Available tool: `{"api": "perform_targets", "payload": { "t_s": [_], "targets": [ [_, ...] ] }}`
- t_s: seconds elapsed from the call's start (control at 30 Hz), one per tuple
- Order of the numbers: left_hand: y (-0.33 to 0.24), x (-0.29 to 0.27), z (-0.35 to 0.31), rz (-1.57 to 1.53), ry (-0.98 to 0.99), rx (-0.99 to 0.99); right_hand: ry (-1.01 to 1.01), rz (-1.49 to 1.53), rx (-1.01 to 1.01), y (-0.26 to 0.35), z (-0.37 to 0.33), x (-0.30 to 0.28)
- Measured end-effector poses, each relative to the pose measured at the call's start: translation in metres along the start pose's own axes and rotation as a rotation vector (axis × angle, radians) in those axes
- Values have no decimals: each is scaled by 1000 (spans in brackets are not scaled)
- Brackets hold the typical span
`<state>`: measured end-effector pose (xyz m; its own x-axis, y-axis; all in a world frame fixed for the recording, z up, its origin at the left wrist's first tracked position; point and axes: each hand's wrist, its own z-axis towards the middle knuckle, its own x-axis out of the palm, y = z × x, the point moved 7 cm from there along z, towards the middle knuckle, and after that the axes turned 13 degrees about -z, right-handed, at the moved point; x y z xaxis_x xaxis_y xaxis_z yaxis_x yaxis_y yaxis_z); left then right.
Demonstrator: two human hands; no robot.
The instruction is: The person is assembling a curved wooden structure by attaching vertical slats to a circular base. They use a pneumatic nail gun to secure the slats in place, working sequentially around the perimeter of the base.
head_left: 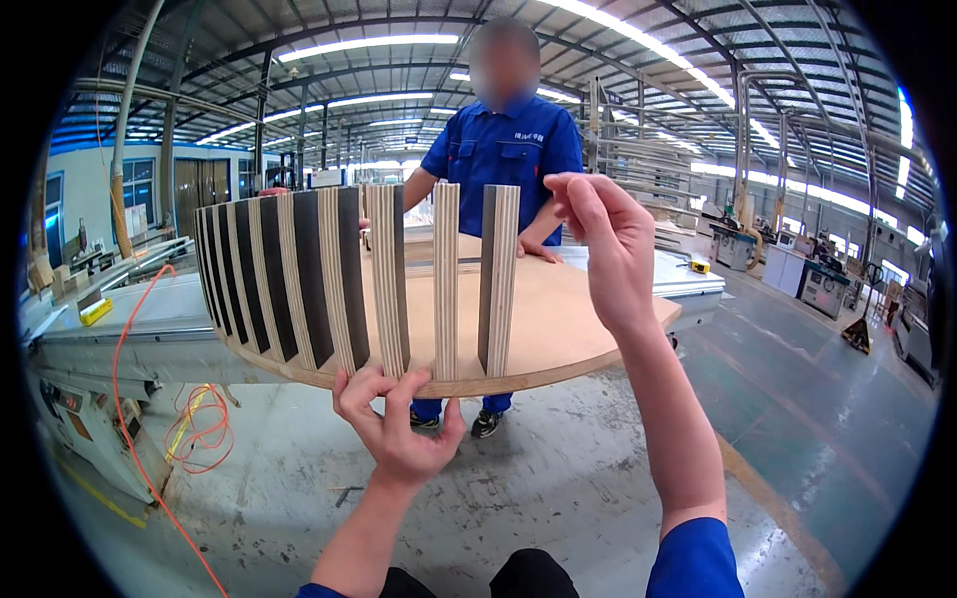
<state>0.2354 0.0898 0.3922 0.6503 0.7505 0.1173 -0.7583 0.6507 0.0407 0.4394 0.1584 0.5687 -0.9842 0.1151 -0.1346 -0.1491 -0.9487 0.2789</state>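
The left hand (404, 424) pinches the near rim of the curved board (563, 334); above its right side, the right hand (610, 244) has bunched fingertips, whether on anything I cannot tell. Slats (390, 284) line that rim, a grey table (159, 314) lies beneath the board, a co-worker (503, 149) stands beyond.

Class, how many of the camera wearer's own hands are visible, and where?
2: the left hand touches the near edge of the curved board, below the upright slats; the right hand is raised to their right.
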Motion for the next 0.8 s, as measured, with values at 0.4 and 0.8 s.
{"api": "perform_targets", "payload": {
  "t_s": [0.4,0.8],
  "targets": [
    [-3,3,-2,-3,-6,-7,-85,-406,-548,57,19,53],
    [2,4,-4,13,-17,-12,-130,-602,-631,50,12,68]
  ]
}}
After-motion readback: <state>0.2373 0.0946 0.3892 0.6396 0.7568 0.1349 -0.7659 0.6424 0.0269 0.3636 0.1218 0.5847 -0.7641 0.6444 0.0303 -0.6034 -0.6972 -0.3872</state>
